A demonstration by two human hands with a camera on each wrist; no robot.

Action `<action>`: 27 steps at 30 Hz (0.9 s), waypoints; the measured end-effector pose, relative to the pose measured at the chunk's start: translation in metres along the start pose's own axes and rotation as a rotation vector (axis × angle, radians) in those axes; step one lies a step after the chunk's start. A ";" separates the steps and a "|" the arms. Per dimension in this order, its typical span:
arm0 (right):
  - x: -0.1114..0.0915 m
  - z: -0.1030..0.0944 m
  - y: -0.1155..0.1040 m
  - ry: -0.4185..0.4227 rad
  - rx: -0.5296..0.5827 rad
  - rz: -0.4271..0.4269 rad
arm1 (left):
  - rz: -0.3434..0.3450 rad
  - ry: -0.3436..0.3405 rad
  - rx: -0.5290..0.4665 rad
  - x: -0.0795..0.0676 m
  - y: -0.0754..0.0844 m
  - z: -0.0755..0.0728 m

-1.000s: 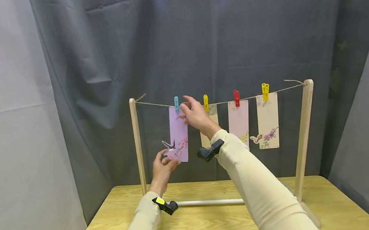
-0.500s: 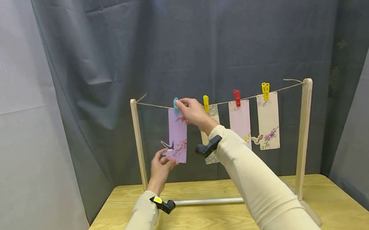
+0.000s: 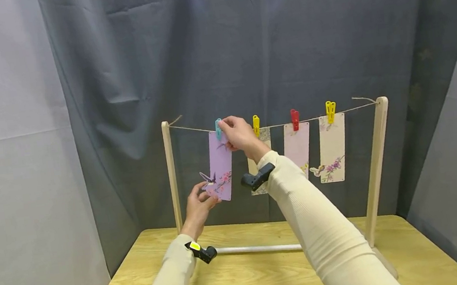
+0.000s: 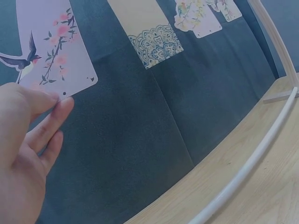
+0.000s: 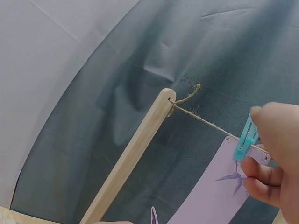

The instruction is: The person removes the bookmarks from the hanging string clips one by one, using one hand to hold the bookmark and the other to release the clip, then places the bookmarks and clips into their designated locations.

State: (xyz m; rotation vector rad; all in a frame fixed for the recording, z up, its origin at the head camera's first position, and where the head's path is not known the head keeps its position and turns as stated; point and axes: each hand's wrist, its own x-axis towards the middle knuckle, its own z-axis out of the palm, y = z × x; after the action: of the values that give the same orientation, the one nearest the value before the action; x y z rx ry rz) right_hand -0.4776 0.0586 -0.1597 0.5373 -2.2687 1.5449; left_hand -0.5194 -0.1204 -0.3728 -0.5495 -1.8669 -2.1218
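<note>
A lilac bookmark (image 3: 220, 167) with pink blossoms and a cut-out swallow hangs from a twine line at the left. My left hand (image 3: 197, 212) pinches its lower edge between thumb and forefinger, as the left wrist view shows the thumb (image 4: 44, 100) lying across the card. At the top, a light-blue clothespin (image 5: 246, 137) clips the bookmark to the twine (image 5: 205, 122). My right hand (image 3: 239, 135) holds this clothespin, thumb at its upper end and curled fingers by its lower end, in front of the card.
Further right hang a cream patterned bookmark (image 4: 145, 28) on a yellow clothespin (image 3: 256, 125), a pink one (image 3: 296, 146) on a red clothespin (image 3: 295, 120), and a cream floral one (image 3: 332, 149). Wooden posts (image 3: 172, 178) and a white bar (image 3: 259, 249) form the rack on the table (image 3: 237, 284).
My right hand has shifted from the bookmark's upper right edge onto the light-blue clothespin and taken hold of it. My left hand keeps its pinch on the lower edge, nearly still.
</note>
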 end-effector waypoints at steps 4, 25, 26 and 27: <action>0.001 -0.001 -0.003 -0.015 0.001 -0.002 | 0.002 -0.010 -0.003 0.001 0.001 0.001; 0.008 -0.003 0.012 0.049 0.110 0.013 | -0.001 -0.028 -0.047 0.006 -0.009 -0.004; 0.008 -0.002 0.012 0.055 0.112 0.006 | 0.002 -0.032 -0.045 0.007 -0.010 -0.005; 0.009 -0.001 0.012 0.063 0.115 -0.003 | 0.004 -0.035 -0.047 0.008 -0.010 -0.005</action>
State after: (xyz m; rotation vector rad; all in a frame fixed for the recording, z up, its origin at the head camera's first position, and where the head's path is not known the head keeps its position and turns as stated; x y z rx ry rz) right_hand -0.4910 0.0624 -0.1646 0.5144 -2.1422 1.6744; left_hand -0.5312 -0.1238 -0.3784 -0.6033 -1.8368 -2.1722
